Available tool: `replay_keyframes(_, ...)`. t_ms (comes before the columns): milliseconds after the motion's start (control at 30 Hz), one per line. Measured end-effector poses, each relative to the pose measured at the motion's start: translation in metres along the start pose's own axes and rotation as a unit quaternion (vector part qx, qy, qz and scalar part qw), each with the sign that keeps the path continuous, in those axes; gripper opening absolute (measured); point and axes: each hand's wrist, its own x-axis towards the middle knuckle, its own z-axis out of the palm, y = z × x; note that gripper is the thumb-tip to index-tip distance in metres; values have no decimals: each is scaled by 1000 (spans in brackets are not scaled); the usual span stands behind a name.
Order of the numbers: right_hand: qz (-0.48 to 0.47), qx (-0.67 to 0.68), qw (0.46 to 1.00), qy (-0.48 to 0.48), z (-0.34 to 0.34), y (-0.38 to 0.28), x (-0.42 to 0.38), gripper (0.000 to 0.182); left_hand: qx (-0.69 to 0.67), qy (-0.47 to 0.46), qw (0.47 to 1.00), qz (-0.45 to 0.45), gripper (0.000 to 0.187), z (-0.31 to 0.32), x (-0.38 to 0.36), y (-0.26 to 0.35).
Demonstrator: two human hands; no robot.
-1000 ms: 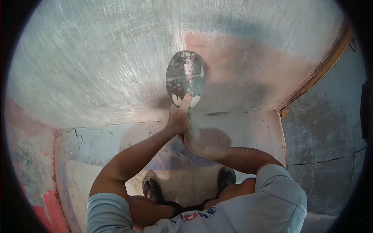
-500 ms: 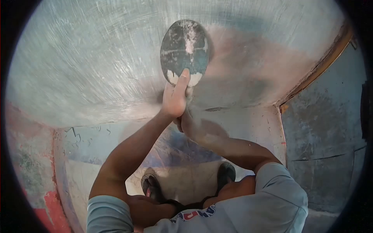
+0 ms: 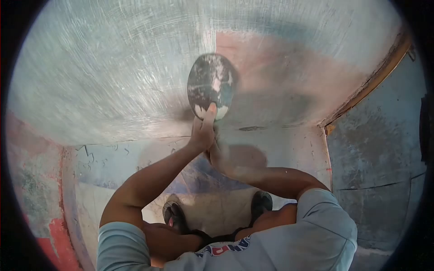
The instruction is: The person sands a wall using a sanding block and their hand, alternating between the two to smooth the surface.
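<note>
A dark oval disc (image 3: 210, 83) with pale, worn patches is upright in front of the whitish, streaked wall (image 3: 113, 77). My left hand (image 3: 203, 133) grips its lower edge, with the thumb lying on the near face. Close beside and partly behind it is my right hand (image 3: 216, 151), its fingers mostly hidden by the left hand and the disc. What my right hand holds, if anything, cannot be made out.
A pinkish patch (image 3: 280, 63) marks the wall to the right of the disc. A brown edge strip (image 3: 384, 72) runs up the right side. Below, two feet in dark sandals (image 3: 176, 214) stand on the floor. Red paint (image 3: 61, 239) shows at the lower left.
Both hands and the disc have moved down, toward my body. More of the pinkish wall patch shows above the disc's right side.
</note>
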Motion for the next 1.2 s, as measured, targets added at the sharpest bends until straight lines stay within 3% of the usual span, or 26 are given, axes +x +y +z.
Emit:
replay_keyframes(100,66,68,995,35,4,-12,7,51,5,22,1000,9,39,10,7,13)
replay_keyframes(133,68,69,995,39,1,-20,13,51,29,29,998,-39,38,11,12,27)
replay_keyframes(200,55,3,998,-30,-5,-44,23,44,10,-57,990,-128,38,-13,33,29)
replay_keyframes(233,57,2,998,-31,-5,-35,21,44,12,-87,988,-127,37,-19,35,27)
replay_keyframes(300,86,0,996,-4,-1,-16,16,48,32,13,999,-5,37,3,13,17)
replay_keyframes(333,81,0,997,-5,1,-14,10,48,40,7,999,34,38,-1,7,5)
replay_keyframes(433,32,5,999,18,3,-26,2,55,19,13,999,49,39,4,9,6)
replay_keyframes(467,35,13,999,-2,1,-30,11,54,42,25,999,0,33,-1,16,10)
replay_keyframes(533,44,22,999,-21,-1,-31,22,52,53,-82,992,-81,28,-11,33,39)
replay_keyframes(600,73,4,997,-19,1,-29,28,51,-12,-72,992,-106,24,-3,27,39)
replay_keyframes(667,64,17,998,-4,5,-24,9,52,14,17,999,-35,25,6,14,23)
replay_keyframes(700,56,29,998,14,7,-23,3,54,26,34,995,88,27,14,13,16)
replay_keyframes(733,55,30,998,14,6,-24,3,54,27,33,995,89,27,14,13,14)
replay_keyframes(800,76,42,996,2,4,-28,10,58,44,51,995,71,29,18,18,20)
replay_keyframes(833,76,41,996,4,2,-30,16,58,0,-33,998,-46,28,3,22,26)
replay_keyframes(933,45,32,998,-6,1,-41,16,59,-14,-118,990,-77,31,-11,32,36)
replay_keyframes(1000,33,-57,998,-4,0,-40,5,58,43,17,999,28,34,10,14,22)
replay_keyframes(1067,30,-37,999,-11,0,-32,6,58,22,-15,999,31,41,4,13,17)
replay_keyframes(1133,30,-19,999,-14,-5,-28,15,58,2,23,999,-42,28,11,19,28)
replay_keyframes(1167,36,6,999,-26,-5,-37,23,58,-19,-36,997,-67,29,1,27,31)
replay_keyframes(1200,44,32,998,-38,-4,-40,25,58,-20,-34,997,-71,29,-2,28,31)
